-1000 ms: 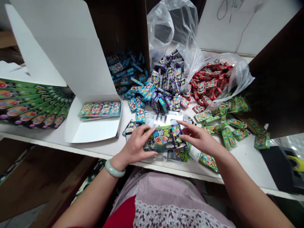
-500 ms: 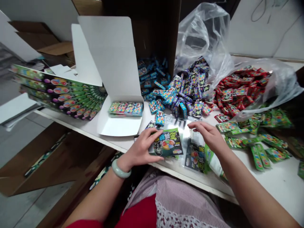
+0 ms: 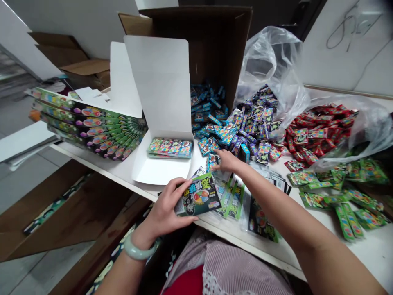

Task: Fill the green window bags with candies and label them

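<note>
My left hand (image 3: 167,211) grips a dark green printed packet (image 3: 199,199) at the table's near edge, fingers wrapped round its left side. My right hand (image 3: 226,160) reaches forward to the small blue packets (image 3: 211,145), fingertips closed on one blue packet (image 3: 212,162). More green-and-black packets (image 3: 233,196) lie flat beneath my right forearm. An open white box (image 3: 159,164) just left of my hands holds a row of filled packets (image 3: 170,147).
A brown carton (image 3: 211,53) spills blue packets at the back. Purple packets (image 3: 258,116) and red packets (image 3: 316,131) lie on clear plastic bags; green packets (image 3: 340,192) are scattered at right. A fan of flat green box blanks (image 3: 92,129) sits at left.
My right hand left the area beside the green packet and reached forward-left to the blue packets. My left hand kept hold of the green packet and tilted it. The camera swung left.
</note>
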A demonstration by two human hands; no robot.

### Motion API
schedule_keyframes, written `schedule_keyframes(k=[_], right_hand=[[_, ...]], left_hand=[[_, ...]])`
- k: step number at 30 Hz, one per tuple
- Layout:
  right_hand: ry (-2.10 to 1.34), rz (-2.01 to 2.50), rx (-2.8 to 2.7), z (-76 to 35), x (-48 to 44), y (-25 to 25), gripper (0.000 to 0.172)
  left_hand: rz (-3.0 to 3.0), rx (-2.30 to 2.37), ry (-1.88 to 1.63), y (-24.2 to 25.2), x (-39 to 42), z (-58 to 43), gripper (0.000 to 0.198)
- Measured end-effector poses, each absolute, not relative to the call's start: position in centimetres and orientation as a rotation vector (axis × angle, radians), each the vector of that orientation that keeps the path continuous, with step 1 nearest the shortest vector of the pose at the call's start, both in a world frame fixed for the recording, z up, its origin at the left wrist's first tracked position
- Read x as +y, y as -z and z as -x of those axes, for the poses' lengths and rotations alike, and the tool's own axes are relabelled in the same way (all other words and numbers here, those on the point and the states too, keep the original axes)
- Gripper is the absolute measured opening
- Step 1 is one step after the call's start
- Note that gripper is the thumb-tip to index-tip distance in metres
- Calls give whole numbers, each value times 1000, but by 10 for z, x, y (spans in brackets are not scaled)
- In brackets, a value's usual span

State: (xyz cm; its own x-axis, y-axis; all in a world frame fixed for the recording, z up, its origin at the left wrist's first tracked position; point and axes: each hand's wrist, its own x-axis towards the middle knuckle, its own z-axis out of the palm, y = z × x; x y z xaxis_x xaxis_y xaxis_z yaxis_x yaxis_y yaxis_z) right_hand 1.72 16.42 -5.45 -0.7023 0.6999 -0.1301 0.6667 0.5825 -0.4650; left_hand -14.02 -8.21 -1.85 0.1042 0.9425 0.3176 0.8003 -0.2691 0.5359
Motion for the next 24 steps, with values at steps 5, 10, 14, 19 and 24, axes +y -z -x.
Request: schedule_keyframes(k=[5, 10, 14, 19, 24], right_hand=[[-720, 1168, -2710, -21, 167, 58, 47], [-668, 1045, -2691, -36, 168, 48, 28], [-616, 636, -2939, -30, 164, 33, 50], [-549, 504, -3127, -7, 162, 19, 47], [-611, 733, -2902, -38, 158, 13, 21]], left_hand=[[-2138, 1750, -944, 21, -82, 144, 89], [-2114, 1819, -951, 22, -84, 148, 87], [-2121, 1867, -927, 18, -80, 147, 87], [-2139, 1843, -875, 12, -78, 139, 87], [-2153, 1880, -901, 13, -78, 142, 85]])
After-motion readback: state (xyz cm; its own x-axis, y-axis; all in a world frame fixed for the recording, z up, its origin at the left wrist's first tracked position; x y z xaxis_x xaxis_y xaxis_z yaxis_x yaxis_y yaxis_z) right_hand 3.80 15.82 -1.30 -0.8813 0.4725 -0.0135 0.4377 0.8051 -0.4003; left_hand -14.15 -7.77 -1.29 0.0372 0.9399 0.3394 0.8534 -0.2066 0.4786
